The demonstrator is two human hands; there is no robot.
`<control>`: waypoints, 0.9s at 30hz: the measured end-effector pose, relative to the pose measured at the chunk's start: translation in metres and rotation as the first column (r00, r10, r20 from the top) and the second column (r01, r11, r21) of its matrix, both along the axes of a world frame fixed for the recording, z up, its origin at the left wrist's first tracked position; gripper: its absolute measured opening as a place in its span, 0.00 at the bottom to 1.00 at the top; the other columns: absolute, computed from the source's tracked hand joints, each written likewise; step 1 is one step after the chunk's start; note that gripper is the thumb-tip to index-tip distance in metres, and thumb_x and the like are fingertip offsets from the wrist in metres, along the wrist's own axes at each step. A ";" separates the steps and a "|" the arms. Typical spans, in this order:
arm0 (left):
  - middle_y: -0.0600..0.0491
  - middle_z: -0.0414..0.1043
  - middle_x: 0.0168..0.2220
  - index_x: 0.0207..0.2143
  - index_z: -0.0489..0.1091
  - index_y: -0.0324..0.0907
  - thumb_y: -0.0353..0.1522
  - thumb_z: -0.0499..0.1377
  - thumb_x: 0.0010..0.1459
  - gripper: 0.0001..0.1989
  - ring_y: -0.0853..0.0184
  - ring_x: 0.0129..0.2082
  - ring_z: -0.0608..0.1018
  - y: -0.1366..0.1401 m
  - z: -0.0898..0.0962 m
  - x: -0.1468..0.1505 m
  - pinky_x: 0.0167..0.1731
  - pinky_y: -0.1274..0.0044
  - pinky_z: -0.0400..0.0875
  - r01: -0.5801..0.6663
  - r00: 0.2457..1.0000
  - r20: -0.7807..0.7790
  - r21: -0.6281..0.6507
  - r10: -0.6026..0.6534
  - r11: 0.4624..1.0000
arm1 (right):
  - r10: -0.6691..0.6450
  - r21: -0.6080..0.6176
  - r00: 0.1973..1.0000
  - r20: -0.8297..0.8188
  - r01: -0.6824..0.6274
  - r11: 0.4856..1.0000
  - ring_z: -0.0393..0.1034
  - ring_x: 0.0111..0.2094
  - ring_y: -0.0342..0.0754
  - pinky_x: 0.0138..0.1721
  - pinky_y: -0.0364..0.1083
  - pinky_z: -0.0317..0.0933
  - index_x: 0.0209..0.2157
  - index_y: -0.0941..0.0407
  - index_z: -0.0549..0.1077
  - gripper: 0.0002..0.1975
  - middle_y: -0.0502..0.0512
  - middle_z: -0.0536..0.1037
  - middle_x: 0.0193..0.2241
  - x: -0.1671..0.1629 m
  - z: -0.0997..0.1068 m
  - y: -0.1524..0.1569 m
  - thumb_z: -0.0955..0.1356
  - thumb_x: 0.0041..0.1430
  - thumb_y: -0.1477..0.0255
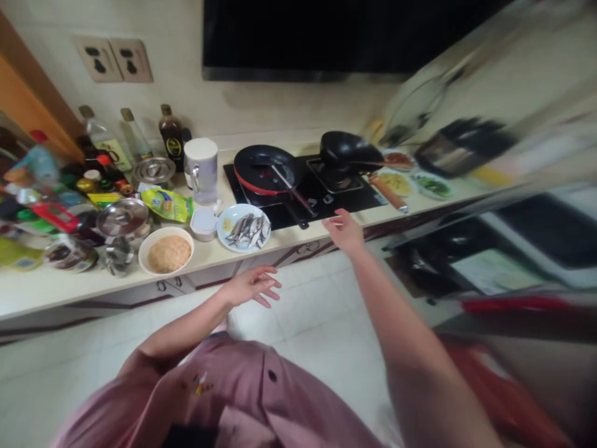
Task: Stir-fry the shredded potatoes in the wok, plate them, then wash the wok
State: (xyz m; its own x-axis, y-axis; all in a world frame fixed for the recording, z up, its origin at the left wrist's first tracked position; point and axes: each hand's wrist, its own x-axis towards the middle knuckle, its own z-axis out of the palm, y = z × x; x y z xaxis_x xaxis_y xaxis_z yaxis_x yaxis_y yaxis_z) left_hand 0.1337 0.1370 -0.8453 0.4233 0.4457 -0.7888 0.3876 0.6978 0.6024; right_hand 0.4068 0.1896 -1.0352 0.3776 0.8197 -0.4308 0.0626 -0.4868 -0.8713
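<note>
My right hand (344,231) reaches toward the front edge of the black gas stove (278,218), holding nothing, with its fingers apart and slightly bent. Lower and to the left, my left hand (254,287) hangs in front of the counter with spread fingers, also without anything in it. On the left burner sits a red-sided frying pan (254,165), its handle pointing forward. A long-handled utensil (298,199) rests in it. A black wok (342,152) stands on the right burner. Nearest my left hand is a light-blue plate (227,241) of small silvery fish.
A white bowl (144,264) of beige food and a white tub (203,225) stand left of the fish. Bottles (172,137), jars and packets crowd the counter's left. Plates of chopped food (433,185) and a dark pot (459,149) are at right. A black hood (303,37) overhangs.
</note>
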 end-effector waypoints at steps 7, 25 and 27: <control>0.40 0.69 0.49 0.44 0.61 0.41 0.45 0.67 0.51 0.26 0.56 0.38 0.81 0.046 -0.083 0.074 0.35 0.59 0.78 -0.323 0.944 -0.082 -0.060 0.318 0.944 | 0.130 -0.138 0.948 -0.290 -0.175 0.975 0.70 0.39 0.48 0.42 0.50 0.67 0.58 0.58 0.64 0.39 0.58 0.74 0.41 0.013 -0.045 0.080 0.75 0.45 0.66; 0.50 0.72 0.26 0.33 0.65 0.38 0.28 0.64 0.56 0.09 0.72 0.20 0.74 0.090 -0.159 0.182 0.22 0.80 0.70 -0.874 0.467 -0.003 0.151 0.884 0.462 | 0.731 0.087 0.663 -0.161 -0.728 0.680 0.55 0.18 0.36 0.17 0.37 0.47 0.53 0.56 0.68 0.20 0.49 0.68 0.24 0.168 -0.010 0.176 0.66 0.60 0.68; 0.52 0.69 0.23 0.31 0.64 0.38 0.26 0.61 0.58 0.06 0.76 0.17 0.69 0.093 -0.156 0.181 0.17 0.85 0.62 -0.890 0.443 0.003 0.119 0.897 0.440 | 0.768 0.061 0.564 0.302 -0.816 0.575 0.63 0.24 0.40 0.24 0.40 0.56 0.55 0.54 0.71 0.22 0.54 0.74 0.30 0.192 0.003 0.187 0.67 0.60 0.63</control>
State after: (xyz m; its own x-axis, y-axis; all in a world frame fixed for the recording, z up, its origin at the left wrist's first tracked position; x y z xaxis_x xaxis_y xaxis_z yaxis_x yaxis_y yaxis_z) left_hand 0.3152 0.2300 -1.0017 -0.2924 0.6188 -0.7291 -0.3861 0.6212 0.6820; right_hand 0.5986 0.3766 -1.0318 -0.4008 0.8827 -0.2454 0.5431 0.0132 -0.8396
